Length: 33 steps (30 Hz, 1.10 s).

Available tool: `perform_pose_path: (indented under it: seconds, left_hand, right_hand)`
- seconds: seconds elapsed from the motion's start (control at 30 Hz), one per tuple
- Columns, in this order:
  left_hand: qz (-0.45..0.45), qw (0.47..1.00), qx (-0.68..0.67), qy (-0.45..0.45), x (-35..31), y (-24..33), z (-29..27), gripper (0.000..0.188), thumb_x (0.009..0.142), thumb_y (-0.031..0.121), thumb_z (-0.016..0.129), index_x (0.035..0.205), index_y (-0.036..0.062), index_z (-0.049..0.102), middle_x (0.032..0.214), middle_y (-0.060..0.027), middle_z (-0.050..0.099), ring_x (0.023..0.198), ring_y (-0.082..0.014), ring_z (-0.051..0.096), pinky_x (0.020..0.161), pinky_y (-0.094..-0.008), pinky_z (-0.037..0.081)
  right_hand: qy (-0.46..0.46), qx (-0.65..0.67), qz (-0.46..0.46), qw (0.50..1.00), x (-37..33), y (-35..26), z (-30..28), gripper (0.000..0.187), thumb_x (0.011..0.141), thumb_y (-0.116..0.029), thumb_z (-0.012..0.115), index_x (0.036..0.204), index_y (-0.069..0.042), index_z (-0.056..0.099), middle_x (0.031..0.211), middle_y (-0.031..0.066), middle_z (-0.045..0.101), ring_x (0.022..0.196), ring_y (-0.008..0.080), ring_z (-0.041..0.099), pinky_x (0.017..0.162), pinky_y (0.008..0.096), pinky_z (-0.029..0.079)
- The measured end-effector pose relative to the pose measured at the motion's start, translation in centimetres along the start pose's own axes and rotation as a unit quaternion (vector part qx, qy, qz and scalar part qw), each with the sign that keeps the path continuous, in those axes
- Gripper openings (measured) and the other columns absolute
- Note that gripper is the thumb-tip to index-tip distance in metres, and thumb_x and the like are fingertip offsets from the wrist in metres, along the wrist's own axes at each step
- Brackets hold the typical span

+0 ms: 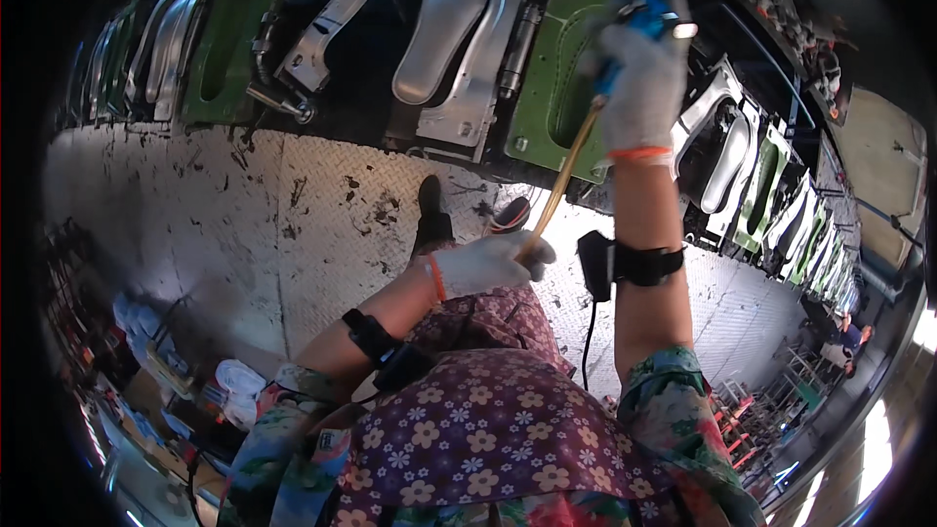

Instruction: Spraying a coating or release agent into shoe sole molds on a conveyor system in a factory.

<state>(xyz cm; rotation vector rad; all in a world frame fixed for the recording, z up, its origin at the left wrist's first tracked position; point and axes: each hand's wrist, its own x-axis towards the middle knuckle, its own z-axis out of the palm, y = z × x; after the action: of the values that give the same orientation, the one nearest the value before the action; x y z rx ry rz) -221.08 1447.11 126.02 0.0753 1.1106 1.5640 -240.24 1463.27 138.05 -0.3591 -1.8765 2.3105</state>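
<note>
My right hand (639,88), in a white knit glove, is wrapped round a blue spray gun (639,8) and blurred by motion. The gun is over the upper right of a green sole mould (540,68), whose cavity is partly hidden by the hand. From the gun a yellowish hose (568,168) slants down to my left hand (488,265). That hand, also gloved, is closed round the hose above my lap. Just left of the green mould lies a silver mould half with a raised sole-shaped core (444,34).
More green and silver moulds (727,161) run in a curved row to both sides. Underfoot is a metal tread-plate floor (332,224) strewn with dark scraps. A metal pipe fitting (283,102) juts out beside the moulds. Another person (849,340) is at the far right.
</note>
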Motion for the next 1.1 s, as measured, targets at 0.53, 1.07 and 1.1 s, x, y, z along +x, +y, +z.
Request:
perform_pose_path:
  seconds: [0.53,1.07,1.1]
  left_hand:
    - [-0.151,0.958,0.221,-0.101,3.5,-2.3,7.6,0.021,0.103,0.015,0.058,0.117,0.0028,0.067,0.096,-0.0034,0.069,0.089,-0.0127,0.064,0.082,-0.0289,0.052]
    - [-0.064,0.991,-0.042,0.106,12.8,-2.5,16.6,0.025,0.102,0.005,0.051,0.122,0.0004,0.064,0.084,0.0033,0.055,0.072,-0.0056,0.050,0.067,-0.0234,0.044]
    - [-0.067,0.990,-0.036,0.119,13.3,-2.4,17.4,0.024,0.101,0.005,0.051,0.120,0.0007,0.065,0.084,0.0036,0.055,0.071,-0.0053,0.049,0.065,-0.0235,0.044]
  right_hand:
    - [-0.094,-0.314,0.180,0.927,-5.8,-2.0,-25.2,0.075,0.085,0.002,0.058,0.155,-0.014,0.039,0.126,0.0234,0.061,0.079,0.0204,0.069,0.061,0.0317,0.060]
    - [0.007,-0.350,0.086,0.933,4.2,-11.6,-44.0,0.043,0.083,-0.004,0.064,0.126,-0.004,0.063,0.084,0.0044,0.067,0.052,0.0105,0.058,0.047,0.0253,0.048]
    - [-0.016,-0.375,0.123,0.919,1.5,-12.0,-44.0,0.051,0.081,0.002,0.062,0.132,-0.006,0.059,0.091,0.0051,0.067,0.054,0.0106,0.058,0.050,0.0254,0.050]
